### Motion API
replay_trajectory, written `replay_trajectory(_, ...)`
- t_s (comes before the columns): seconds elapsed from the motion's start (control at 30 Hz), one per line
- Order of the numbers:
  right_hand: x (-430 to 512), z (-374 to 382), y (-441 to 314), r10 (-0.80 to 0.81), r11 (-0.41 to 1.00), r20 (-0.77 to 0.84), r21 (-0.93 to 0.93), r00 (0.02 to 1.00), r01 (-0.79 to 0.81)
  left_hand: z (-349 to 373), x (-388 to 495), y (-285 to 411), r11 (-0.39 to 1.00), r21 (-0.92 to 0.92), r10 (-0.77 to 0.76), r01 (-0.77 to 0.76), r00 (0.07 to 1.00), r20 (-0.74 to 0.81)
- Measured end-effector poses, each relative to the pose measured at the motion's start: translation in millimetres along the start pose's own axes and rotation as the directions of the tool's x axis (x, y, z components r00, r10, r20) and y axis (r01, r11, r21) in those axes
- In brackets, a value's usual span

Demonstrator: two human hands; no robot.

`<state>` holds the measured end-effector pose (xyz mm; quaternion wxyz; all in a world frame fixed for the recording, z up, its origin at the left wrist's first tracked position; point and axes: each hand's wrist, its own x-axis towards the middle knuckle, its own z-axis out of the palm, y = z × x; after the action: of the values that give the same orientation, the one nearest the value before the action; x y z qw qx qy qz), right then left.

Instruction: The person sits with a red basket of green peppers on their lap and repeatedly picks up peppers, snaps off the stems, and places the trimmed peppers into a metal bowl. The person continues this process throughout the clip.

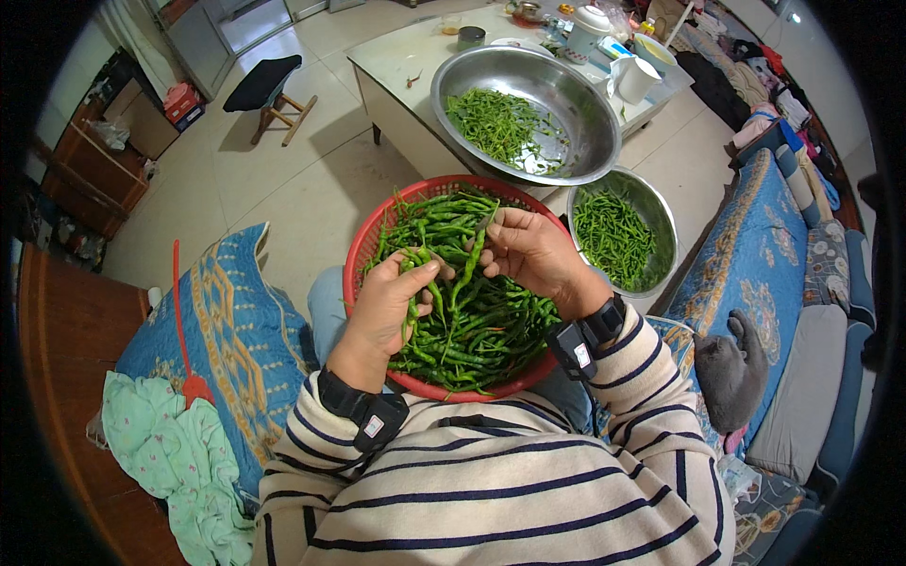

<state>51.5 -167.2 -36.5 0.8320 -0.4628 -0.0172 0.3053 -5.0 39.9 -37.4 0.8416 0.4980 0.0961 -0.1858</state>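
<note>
A red plastic basket full of long green chili peppers rests on my lap. Over it, my left hand is closed around a few green chilies. My right hand pinches the upper end of one chili, whose body hangs down between my hands. Beyond the basket, a wide steel basin at the table's edge holds a heap of green stems. To its lower right, a smaller steel bowl contains many green chilies.
A white table bears a lidded cup, a tissue roll and jars. At left stands a folding stool. A grey cat lies on the sofa at my right. Green cloth and a red fly swatter lie left.
</note>
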Motion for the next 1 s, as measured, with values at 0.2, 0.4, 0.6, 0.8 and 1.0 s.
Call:
replay_trajectory(0.2,-4.8,18.2,28.3,-0.257,0.895,-0.051,-0.388,0.965,0.217,6.7,1.0,-9.7,0.959,0.265,0.099,-0.097,0.995,0.006)
replay_trajectory(0.4,-10.6,17.3,29.0,-0.288,0.701,0.018,-0.677,0.957,0.223,9.7,-0.1,-12.2,0.878,0.436,0.190,-0.199,0.980,0.064)
replay_trajectory(0.6,-20.6,7.6,8.6,0.052,0.848,0.174,-0.528,0.983,0.048,2.3,-10.2,-3.0,0.847,0.513,0.024,-0.140,0.974,0.227)
replay_trajectory(0.8,-2.3,-2.2,-29.8,-0.088,0.808,0.048,-0.581,0.995,0.100,-5.5,-9.6,-5.9,0.999,-0.017,-0.043,0.047,0.984,0.171)
replay_trajectory(1.0,38.8,-15.1,-56.9,-0.516,0.850,-0.487,-0.390,0.705,0.353,-3.1,-8.3,-7.6,0.963,-0.267,-0.006,0.020,0.999,0.053)
